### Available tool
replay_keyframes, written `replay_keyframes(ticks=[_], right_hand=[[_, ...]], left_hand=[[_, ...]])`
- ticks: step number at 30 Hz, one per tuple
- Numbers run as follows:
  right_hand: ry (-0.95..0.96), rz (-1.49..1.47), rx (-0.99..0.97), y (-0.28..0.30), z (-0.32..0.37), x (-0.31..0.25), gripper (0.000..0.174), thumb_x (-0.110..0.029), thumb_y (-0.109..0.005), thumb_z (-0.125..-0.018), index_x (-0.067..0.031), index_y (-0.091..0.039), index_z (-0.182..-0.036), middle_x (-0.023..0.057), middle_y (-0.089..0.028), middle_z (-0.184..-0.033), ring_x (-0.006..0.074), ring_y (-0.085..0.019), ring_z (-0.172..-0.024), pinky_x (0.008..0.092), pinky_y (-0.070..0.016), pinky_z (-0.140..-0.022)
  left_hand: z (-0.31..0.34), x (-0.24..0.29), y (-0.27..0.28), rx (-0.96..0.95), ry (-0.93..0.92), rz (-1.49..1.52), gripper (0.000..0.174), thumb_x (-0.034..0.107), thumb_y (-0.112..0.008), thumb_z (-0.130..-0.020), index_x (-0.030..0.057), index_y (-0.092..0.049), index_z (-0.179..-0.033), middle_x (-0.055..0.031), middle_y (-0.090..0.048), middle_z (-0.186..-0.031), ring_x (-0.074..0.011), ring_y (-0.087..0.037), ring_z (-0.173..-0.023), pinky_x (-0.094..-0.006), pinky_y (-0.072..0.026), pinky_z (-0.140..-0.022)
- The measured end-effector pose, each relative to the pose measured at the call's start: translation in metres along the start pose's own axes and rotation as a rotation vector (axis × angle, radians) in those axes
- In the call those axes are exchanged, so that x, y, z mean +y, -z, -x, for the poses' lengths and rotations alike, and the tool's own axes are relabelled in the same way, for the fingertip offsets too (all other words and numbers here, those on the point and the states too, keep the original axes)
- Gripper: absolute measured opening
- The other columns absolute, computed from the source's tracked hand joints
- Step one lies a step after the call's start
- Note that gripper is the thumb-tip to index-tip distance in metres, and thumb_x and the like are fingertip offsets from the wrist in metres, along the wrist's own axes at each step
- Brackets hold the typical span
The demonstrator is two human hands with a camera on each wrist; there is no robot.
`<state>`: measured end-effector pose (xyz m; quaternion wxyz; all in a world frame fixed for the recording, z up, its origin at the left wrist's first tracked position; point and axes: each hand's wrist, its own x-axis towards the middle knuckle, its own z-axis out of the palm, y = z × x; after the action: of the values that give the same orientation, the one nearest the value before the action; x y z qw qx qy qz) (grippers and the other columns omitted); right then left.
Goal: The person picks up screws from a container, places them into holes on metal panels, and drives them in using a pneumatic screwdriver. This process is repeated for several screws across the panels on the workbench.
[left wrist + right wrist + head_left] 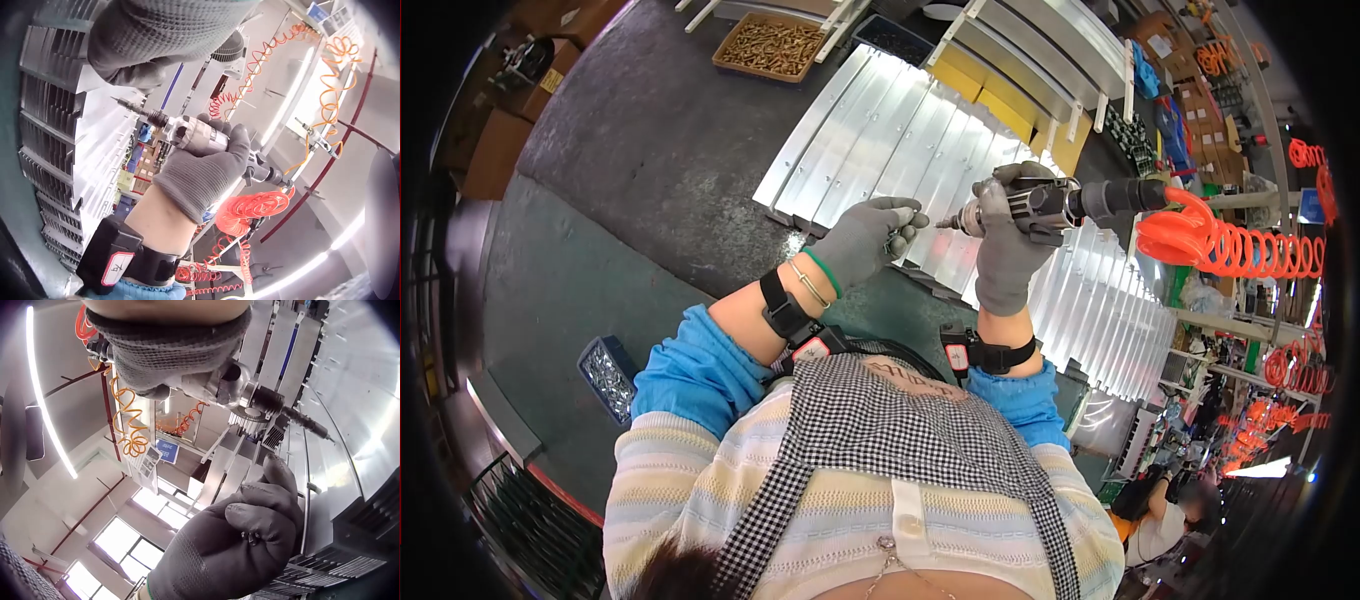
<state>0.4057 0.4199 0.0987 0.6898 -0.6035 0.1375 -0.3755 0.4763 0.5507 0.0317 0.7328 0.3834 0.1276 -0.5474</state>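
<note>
My gloved right hand grips a pneumatic screwdriver around its body. In the left wrist view, the tool's thin bit points away from that hand, toward the bright metal strips. My gloved left hand is just left of the bit tip in the head view, fingers curled. Small dark screws show between its fingers in the right wrist view. Under both hands lie long silver metal strips, set side by side with small holes or studs along them.
A coiled red air hose runs off the tool's rear. Beyond the strips stand a tray of brass-coloured screws and a metal rack. A blue bin of small metal parts sits at left. Another person is at lower right.
</note>
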Motion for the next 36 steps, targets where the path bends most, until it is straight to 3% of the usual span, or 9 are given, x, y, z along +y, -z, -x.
replay_keyframes(ticks=[13, 17, 18, 20, 21, 28, 36], right_hand=[[0.006, 0.091, -0.034, -0.004, 0.000, 0.004, 0.029, 0.010, -0.063, -0.076, -0.0018, -0.052, -0.100, 0.0053, -0.058, -0.083, 0.0091, -0.056, -0.064, 0.0220, -0.0462, -0.048], [0.030, -0.070, 0.042, -0.011, 0.000, -0.016, 0.031, 0.011, -0.062, -0.076, -0.0008, -0.052, -0.102, 0.0083, -0.058, -0.085, 0.0126, -0.059, -0.067, 0.0234, -0.0472, -0.049], [0.087, 0.036, 0.009, -0.008, -0.006, -0.023, 0.031, 0.008, -0.060, -0.078, -0.0001, -0.051, -0.105, 0.0099, -0.058, -0.089, 0.0167, -0.061, -0.070, 0.0253, -0.0486, -0.050], [0.097, -0.069, 0.109, -0.009, -0.006, -0.038, 0.031, 0.004, -0.059, -0.079, 0.0000, -0.049, -0.108, 0.0103, -0.058, -0.092, 0.0201, -0.062, -0.073, 0.0283, -0.0511, -0.054], [0.048, -0.053, 0.115, -0.009, -0.006, -0.048, 0.035, -0.002, -0.058, -0.081, -0.0008, -0.047, -0.114, 0.0115, -0.058, -0.094, 0.0231, -0.063, -0.073, 0.0375, -0.0544, -0.070], [0.040, -0.098, 0.206, 0.006, -0.003, -0.040, 0.033, -0.004, -0.056, -0.083, -0.0018, -0.047, -0.115, 0.0099, -0.057, -0.095, 0.0200, -0.062, -0.077, 0.0382, -0.0537, -0.073], [0.043, -0.128, 0.225, 0.015, -0.003, -0.040, 0.031, -0.004, -0.054, -0.085, -0.0026, -0.046, -0.115, 0.0083, -0.057, -0.094, 0.0161, -0.060, -0.077, 0.0386, -0.0528, -0.075]], left_hand=[[-0.001, 0.001, -0.003, 0.036, 0.055, 0.054, 0.019, 0.010, -0.048, -0.095, -0.0027, -0.054, -0.108, -0.0047, -0.058, -0.092, -0.0056, -0.051, -0.070, -0.0140, -0.0434, -0.052], [0.002, 0.003, -0.008, 0.023, 0.055, 0.058, 0.017, 0.011, -0.048, -0.096, -0.0014, -0.054, -0.106, -0.0041, -0.057, -0.090, -0.0050, -0.050, -0.069, -0.0128, -0.0421, -0.050], [0.003, 0.003, -0.010, 0.021, 0.062, 0.053, 0.017, 0.012, -0.048, -0.096, -0.0009, -0.054, -0.105, -0.0037, -0.056, -0.089, -0.0048, -0.049, -0.068, -0.0125, -0.0416, -0.050], [0.004, 0.000, -0.012, -0.009, 0.087, 0.034, 0.017, 0.013, -0.046, -0.097, -0.0002, -0.053, -0.103, -0.0029, -0.055, -0.087, -0.0044, -0.048, -0.067, -0.0120, -0.0407, -0.048], [0.003, 0.000, -0.014, -0.039, 0.096, 0.023, 0.017, 0.014, -0.046, -0.097, 0.0001, -0.053, -0.103, -0.0025, -0.054, -0.085, -0.0042, -0.047, -0.066, -0.0119, -0.0403, -0.048], [-0.003, -0.006, -0.013, -0.108, 0.231, -0.022, 0.018, 0.019, -0.043, -0.099, 0.0024, -0.051, -0.099, -0.0012, -0.050, -0.079, -0.0035, -0.043, -0.061, -0.0123, -0.0371, -0.043], [-0.003, -0.007, -0.017, -0.098, 0.202, -0.059, 0.021, 0.024, -0.045, -0.098, 0.0042, -0.050, -0.097, 0.0002, -0.049, -0.077, -0.0030, -0.040, -0.057, -0.0129, -0.0348, -0.042]])
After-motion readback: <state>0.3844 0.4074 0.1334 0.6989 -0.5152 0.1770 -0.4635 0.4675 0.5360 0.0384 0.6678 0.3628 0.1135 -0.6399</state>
